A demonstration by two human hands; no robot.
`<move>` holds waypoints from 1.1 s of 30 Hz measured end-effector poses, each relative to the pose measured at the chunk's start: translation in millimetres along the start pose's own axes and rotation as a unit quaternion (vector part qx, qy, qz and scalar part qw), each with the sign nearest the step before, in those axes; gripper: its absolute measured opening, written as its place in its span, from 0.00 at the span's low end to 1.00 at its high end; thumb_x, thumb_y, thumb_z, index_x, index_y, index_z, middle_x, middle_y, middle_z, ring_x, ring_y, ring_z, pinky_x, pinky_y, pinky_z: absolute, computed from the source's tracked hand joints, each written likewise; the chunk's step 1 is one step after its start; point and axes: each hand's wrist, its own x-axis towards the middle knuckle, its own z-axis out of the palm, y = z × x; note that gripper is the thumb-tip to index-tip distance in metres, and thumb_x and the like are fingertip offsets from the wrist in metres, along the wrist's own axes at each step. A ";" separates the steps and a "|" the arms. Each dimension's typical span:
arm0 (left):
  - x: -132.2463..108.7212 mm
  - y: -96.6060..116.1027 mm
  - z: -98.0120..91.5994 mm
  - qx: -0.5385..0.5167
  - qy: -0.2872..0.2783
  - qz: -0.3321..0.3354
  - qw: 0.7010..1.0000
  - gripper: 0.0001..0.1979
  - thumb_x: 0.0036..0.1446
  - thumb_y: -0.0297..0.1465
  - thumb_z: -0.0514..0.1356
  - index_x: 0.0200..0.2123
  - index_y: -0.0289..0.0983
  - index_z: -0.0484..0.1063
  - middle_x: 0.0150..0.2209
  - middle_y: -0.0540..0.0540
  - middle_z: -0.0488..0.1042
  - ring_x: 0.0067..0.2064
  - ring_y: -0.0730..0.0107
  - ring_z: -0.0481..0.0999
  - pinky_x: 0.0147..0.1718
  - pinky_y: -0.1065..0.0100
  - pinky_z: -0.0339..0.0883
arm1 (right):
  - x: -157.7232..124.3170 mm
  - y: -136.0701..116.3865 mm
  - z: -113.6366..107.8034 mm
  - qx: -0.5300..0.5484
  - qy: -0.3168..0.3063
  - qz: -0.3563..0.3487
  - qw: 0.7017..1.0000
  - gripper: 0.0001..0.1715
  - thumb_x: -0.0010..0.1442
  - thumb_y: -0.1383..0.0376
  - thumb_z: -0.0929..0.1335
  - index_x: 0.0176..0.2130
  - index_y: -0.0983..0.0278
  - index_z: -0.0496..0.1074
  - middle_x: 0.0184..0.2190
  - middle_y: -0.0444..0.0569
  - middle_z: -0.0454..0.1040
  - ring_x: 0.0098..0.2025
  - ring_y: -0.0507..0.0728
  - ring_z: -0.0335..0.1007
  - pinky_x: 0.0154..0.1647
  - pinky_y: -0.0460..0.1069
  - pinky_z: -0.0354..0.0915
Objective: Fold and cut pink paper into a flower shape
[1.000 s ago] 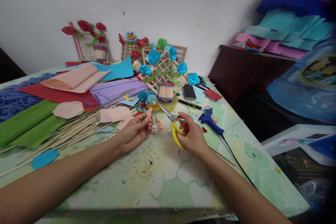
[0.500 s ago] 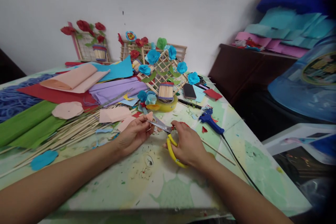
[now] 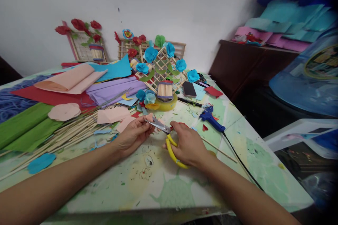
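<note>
Between the thumb and fingers of my left hand (image 3: 134, 134) is a small piece of peach paper (image 3: 149, 117). My right hand (image 3: 188, 144) grips a pair of scissors (image 3: 172, 152) by the yellow handles. The scissor blades point left, their tips at the peach paper and close to my left fingertips. Just beyond my hands lie cut peach paper sheets (image 3: 113, 115) and paper scraps. A lattice of sticks with blue paper flowers (image 3: 151, 55) stands behind, near a roll of yellow tape (image 3: 169, 103).
A blue glue gun (image 3: 212, 119) with a black cord lies to the right, below a phone (image 3: 189, 89). Thin sticks (image 3: 76, 125), green paper (image 3: 29, 126) and a scalloped peach disc (image 3: 64, 111) cover the left. A large blue water bottle (image 3: 306, 81) stands beyond the table's right edge.
The view has shifted slightly, so the background sits a little further left and higher or lower in places. Both hands keep nearly the same pose, with the scissors still at the peach paper.
</note>
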 end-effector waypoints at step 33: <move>1.6 -3.1 -3.8 0.060 0.031 0.025 0.997 0.07 0.44 0.28 0.69 0.27 0.34 0.75 0.24 0.51 0.72 0.29 0.77 0.69 0.31 0.77 0.64 | -0.3 -4.2 2.2 -0.016 -0.024 0.012 1.000 0.29 0.55 0.48 0.64 0.50 0.62 0.63 0.39 0.54 0.75 0.37 0.61 0.71 0.32 0.50 0.58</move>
